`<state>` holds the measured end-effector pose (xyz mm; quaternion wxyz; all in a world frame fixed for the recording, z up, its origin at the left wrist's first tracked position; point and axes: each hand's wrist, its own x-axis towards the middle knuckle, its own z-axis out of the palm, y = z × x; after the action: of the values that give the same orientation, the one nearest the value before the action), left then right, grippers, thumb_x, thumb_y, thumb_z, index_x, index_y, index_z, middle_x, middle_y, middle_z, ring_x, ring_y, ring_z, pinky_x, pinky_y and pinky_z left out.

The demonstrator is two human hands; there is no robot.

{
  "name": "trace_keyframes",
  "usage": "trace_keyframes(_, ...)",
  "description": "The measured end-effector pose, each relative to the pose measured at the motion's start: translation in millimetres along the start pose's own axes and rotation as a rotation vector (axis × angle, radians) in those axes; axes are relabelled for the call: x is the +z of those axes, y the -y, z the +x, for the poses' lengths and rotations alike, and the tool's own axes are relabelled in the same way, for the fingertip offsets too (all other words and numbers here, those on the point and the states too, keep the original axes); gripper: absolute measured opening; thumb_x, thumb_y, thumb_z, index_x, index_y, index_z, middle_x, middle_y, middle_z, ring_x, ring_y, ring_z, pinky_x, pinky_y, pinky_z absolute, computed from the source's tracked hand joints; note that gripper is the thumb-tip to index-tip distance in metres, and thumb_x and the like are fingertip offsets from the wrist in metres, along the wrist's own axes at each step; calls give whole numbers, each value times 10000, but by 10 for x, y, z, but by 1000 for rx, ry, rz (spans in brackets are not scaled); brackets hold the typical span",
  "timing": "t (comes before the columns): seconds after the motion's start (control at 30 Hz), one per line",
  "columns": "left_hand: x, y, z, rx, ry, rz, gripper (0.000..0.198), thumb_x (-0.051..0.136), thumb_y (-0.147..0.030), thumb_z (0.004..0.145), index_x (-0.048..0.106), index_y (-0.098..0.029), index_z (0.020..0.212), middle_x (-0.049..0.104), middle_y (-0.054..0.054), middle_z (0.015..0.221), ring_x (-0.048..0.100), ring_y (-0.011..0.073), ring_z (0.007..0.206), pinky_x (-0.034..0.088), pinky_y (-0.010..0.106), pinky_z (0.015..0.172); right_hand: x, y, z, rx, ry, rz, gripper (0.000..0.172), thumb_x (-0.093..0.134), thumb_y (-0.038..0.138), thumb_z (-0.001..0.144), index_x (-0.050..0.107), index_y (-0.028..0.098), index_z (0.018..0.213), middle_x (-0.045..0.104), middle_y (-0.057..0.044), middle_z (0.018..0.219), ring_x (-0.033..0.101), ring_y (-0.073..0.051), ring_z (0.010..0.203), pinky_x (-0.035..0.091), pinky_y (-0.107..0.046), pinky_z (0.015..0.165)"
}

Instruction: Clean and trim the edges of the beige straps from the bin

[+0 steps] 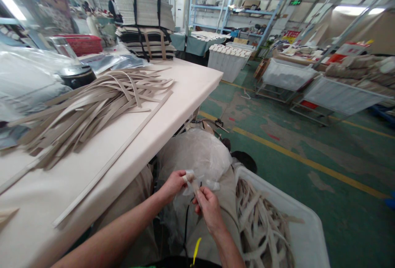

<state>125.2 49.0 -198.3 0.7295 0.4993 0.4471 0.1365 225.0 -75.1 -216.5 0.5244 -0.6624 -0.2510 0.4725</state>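
Over my lap, my left hand [176,183] pinches the end of a beige fabric strip [194,185]. Closed on the same strip a little nearer to me is my right hand [209,204]. Whitish, see-through scraps sit around the strip between the fingers; I cannot tell what they are. Clear plastic wrap [197,152] lies across my knees below both hands. On the table to my left rests a heap of similar beige strips [92,107], with one long strip [114,159] lying apart along the table's edge.
A white bin [311,227] full of tangled strips stands at my right. The pale table [173,115] has its edge close to my left arm. Bundled stacks [146,21] and a red basket [80,45] sit at its far end. Wheeled carts [339,93] stand across the green floor.
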Motion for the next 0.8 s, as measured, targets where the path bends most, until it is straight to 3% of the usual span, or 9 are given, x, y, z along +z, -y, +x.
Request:
trace_keyframes(0.2, -26, 62, 34, 63, 30, -1, 476, 666, -607, 645, 586, -141, 700, 469, -47, 472, 329, 62, 431, 216, 211, 463, 35, 13, -1, 12, 12, -4, 440, 558, 602, 789, 524, 164, 761, 568, 21, 597, 468, -71, 402, 312, -178, 396)
trace_keyframes(0.8, -11, 185, 81, 74, 108, 41, 579, 597, -700, 685, 605, -121, 699, 466, -30, 535, 348, 81, 505, 246, 228, 512, 59, -71, -22, 17, 32, 10, 432, 549, 580, 804, 572, 149, 838, 582, 13, 601, 485, -80, 407, 333, -183, 398)
